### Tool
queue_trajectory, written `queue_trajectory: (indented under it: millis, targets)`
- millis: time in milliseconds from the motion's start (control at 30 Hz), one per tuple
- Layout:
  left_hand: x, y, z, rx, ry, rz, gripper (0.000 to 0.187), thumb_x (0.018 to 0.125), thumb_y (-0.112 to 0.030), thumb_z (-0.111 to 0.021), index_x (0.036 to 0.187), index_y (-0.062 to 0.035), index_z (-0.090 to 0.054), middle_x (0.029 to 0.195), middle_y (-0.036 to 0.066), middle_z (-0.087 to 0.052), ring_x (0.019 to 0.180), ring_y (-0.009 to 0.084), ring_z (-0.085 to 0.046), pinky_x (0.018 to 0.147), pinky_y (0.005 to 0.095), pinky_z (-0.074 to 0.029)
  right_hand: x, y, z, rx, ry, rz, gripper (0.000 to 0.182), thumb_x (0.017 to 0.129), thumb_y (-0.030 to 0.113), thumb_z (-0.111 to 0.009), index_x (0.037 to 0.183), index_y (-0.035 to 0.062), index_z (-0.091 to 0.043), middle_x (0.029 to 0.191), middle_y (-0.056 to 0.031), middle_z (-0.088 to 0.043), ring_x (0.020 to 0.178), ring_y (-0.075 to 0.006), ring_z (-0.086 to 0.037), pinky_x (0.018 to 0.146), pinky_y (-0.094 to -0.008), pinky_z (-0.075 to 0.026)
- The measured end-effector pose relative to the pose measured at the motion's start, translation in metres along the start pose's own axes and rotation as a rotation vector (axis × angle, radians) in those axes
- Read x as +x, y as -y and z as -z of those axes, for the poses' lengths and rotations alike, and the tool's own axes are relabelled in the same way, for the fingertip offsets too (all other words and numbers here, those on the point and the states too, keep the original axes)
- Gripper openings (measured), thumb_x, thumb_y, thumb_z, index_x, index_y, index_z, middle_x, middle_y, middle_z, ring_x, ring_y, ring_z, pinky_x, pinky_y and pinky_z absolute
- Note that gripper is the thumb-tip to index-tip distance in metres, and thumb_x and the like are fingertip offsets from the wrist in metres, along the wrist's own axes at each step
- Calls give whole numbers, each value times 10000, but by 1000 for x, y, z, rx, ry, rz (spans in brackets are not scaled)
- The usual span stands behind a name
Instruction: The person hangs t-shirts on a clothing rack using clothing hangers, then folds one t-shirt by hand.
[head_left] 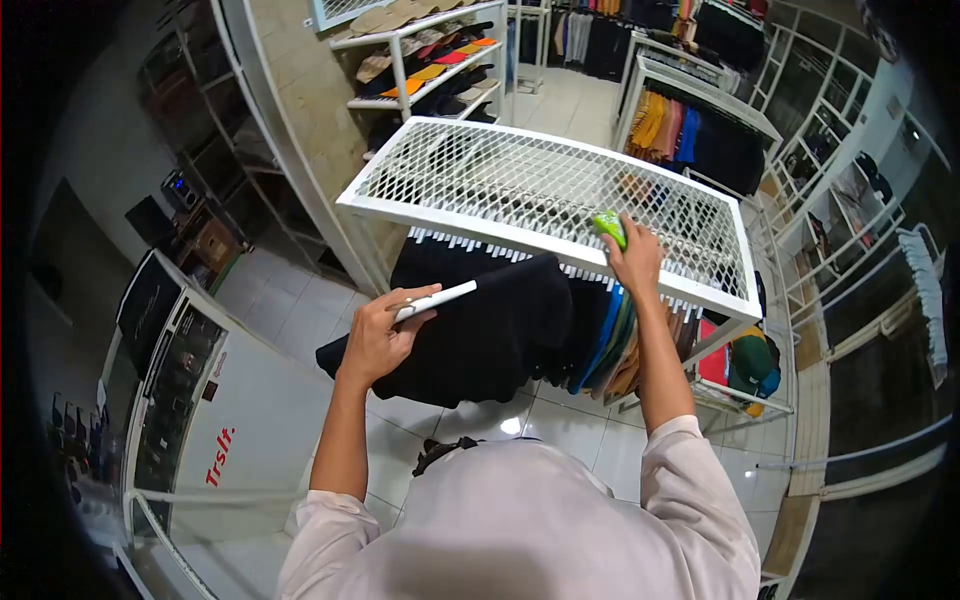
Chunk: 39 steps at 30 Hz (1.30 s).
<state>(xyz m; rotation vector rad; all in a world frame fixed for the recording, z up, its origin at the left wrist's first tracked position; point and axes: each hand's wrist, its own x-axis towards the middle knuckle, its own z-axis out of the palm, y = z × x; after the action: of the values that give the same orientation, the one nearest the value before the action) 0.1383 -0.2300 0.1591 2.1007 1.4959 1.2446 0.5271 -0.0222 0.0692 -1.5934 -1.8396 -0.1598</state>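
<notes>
My left hand (385, 335) is closed around a slim white bar-shaped object (440, 300), its free end pointing right over the black garments (490, 335). At the white mesh-topped clothes rack (480, 215), my right hand (637, 258) grips a small, bright green, soft-looking bundle (610, 229) above the mesh, near the front edge. The bundle's exact kind cannot be made out. Below the mesh hang the black garments and a row of coloured ones (610, 340) on white hangers.
Shelves of caps (440, 70) stand at the back left, with another clothes rack (700, 95) farther back. A white display case with red lettering (220, 455) is on the left. Caps (750, 362) sit low at the right, beside white wall grids (815, 110).
</notes>
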Motion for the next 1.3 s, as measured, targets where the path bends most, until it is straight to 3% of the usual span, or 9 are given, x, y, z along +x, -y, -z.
queue_trajectory:
  millis: [67,200,267,533,933,1000,1100,1200,1300]
  targets:
    - [-7,12,10,-21,-61,-75,334,852,59,-719,1169,-44,-749,1083,139,-767,902,307,-741,780,352,-575,-3,14,5,-222,-180,77,613,925,464,-703,1426,127,-597,1292,-186,-619,1188,-364,-571,1027,-498,-400]
    - [-27,29,45,-45,1,137,252,885,4,-720,1136,-3,-743,1091,184,-759,940,323,-751,823,371,-568,-22,99,23,118,-265,139,530,910,366,-744,1344,79,-648,1272,-199,-623,1197,-373,-568,1030,-505,-400]
    - [-38,33,63,9,-19,223,247,898,-32,-720,1143,-4,-737,1062,191,-757,927,328,-751,813,373,-565,-39,141,15,350,-114,204,444,886,265,-771,1260,45,-681,1176,-197,-659,1100,-398,-625,943,-464,-491]
    - [-59,78,120,227,-46,422,321,933,-159,-697,1222,-21,-669,1011,228,-742,895,418,-723,815,427,-555,-101,275,-69,660,405,460,504,918,287,-742,1357,62,-635,1303,-172,-614,1190,-372,-589,997,-450,-471]
    - [-77,236,132,228,-15,683,314,974,-177,-593,1256,-41,-616,1101,282,-695,1035,506,-638,896,545,-510,-156,381,-145,771,772,185,403,914,221,-757,1270,53,-669,1097,-155,-696,951,-314,-703,835,-406,-559]
    - [-84,283,123,175,9,678,381,972,-164,-574,1331,-37,-597,1125,263,-699,1043,475,-663,903,526,-514,-167,399,-154,826,797,123,378,926,228,-750,1252,48,-680,1157,-177,-708,930,-305,-723,831,-393,-573]
    - [-78,329,123,-477,142,911,605,955,-100,-606,1539,-40,-461,1096,101,-695,1022,197,-663,931,336,-512,-181,428,-160,867,897,22,392,932,243,-751,1263,44,-679,1143,-177,-721,925,-292,-730,838,-382,-575]
    - [-71,350,118,-659,137,800,658,947,-3,-641,1567,-51,-425,1219,99,-654,1011,152,-639,869,296,-532,-194,452,-168,938,946,-30,424,937,261,-753,1279,25,-668,1110,-178,-735,914,-279,-733,830,-379,-576]
    - [-58,362,113,-683,103,773,717,924,59,-664,1581,-31,-392,1269,121,-654,1106,165,-640,966,302,-526,-202,466,-183,927,1065,-96,545,947,325,-751,1380,29,-602,1166,-195,-715,947,-291,-735,810,-386,-586]
